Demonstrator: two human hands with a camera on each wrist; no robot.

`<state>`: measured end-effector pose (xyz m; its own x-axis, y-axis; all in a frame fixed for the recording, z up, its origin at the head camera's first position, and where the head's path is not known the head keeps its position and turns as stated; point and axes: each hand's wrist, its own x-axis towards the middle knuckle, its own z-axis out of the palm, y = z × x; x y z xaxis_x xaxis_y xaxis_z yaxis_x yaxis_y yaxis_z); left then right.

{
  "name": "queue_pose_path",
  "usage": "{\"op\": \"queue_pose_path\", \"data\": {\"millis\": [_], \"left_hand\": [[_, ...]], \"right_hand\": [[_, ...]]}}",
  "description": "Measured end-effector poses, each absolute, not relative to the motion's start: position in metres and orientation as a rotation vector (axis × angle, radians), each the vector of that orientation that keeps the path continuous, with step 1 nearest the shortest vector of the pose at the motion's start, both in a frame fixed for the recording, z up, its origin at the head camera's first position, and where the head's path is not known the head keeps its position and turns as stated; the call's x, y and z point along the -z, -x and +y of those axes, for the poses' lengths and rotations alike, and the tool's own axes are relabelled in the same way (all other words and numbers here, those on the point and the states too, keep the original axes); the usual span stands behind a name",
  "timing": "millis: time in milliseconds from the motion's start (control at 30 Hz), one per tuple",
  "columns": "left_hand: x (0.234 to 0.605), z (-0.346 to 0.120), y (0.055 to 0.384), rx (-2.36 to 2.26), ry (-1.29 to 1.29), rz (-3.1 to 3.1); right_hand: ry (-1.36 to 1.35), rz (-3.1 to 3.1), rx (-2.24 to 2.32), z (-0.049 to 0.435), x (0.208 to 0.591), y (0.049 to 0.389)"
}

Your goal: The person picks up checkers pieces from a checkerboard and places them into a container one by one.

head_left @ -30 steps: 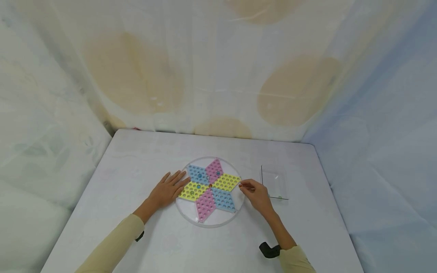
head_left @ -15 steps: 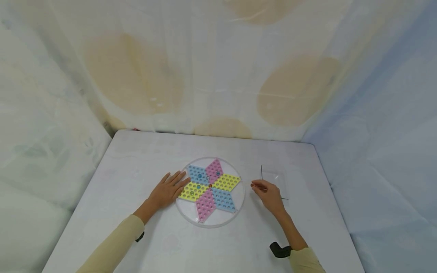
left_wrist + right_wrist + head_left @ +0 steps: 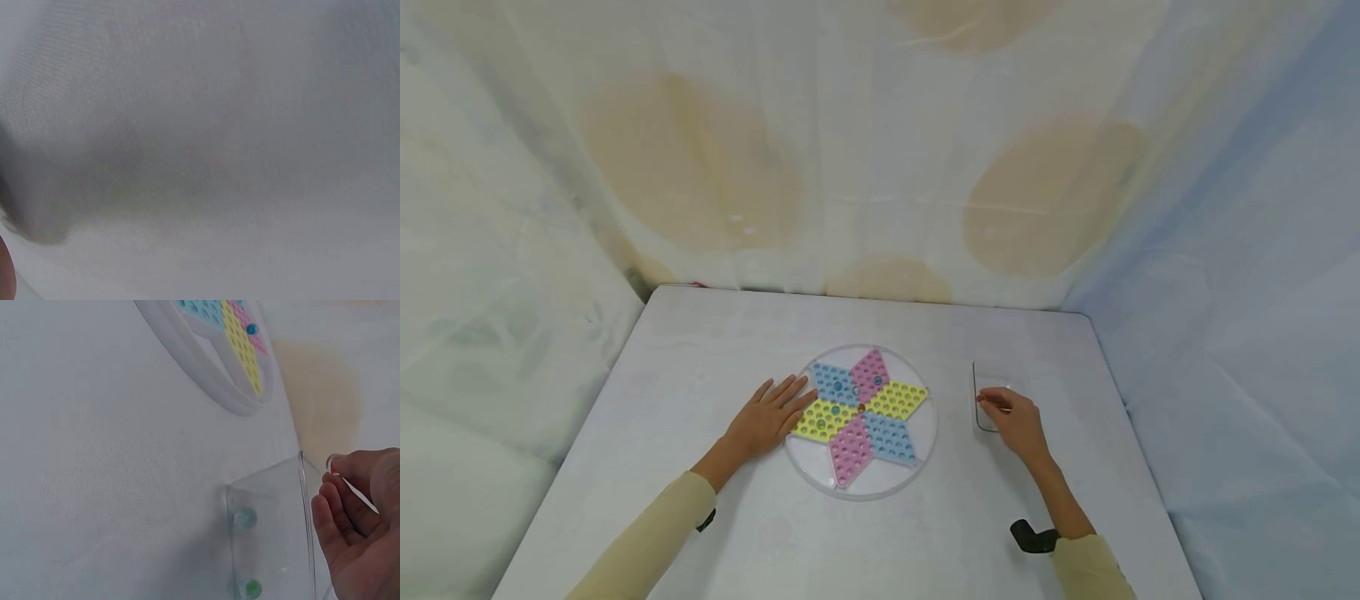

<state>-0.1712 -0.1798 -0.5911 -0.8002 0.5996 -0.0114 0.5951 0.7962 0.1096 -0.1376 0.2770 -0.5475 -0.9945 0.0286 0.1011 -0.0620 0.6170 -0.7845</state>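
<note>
A round Chinese checkers board (image 3: 917,471) with a pink, yellow and blue star of holes lies on the table, several glass marbles seated in it. My left hand (image 3: 765,419) rests flat on the board's left edge, fingers spread. Over a clear plastic box (image 3: 275,487) on the right, my right hand (image 3: 1013,419) pinches a clear marble (image 3: 332,465) with some orange-red inside between thumb and fingertips. Through the box wall in the right wrist view show a pale marble (image 3: 246,518) and a green-centred marble (image 3: 251,589).
The white table (image 3: 760,525) reaches back to a fabric wall (image 3: 880,167) with tan round patches. Cloth hangs on the left and right sides too. A black wrist strap piece (image 3: 1033,537) sticks out from the right forearm.
My right hand has moved right, from the board's right edge to over the clear box, still pinching the marble. The left hand and the board have stayed put.
</note>
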Motion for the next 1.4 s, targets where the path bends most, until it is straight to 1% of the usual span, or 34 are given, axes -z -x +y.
{"op": "queue_pose_path", "data": {"millis": [367, 833, 1400], "left_hand": [[0.591, -0.180, 0.171, -0.158, -0.979, 2.935], [0.592, -0.180, 0.172, -0.168, -0.974, 2.926], [0.594, -0.181, 0.172, -0.171, -0.972, 2.927]], "right_hand": [[-0.042, -2.848, -1.280, 0.294, 0.551, 0.141], [-0.078, -2.983, -1.255, 0.294, 0.552, 0.145], [-0.131, -3.005, -1.225, 0.294, 0.554, 0.147]]}}
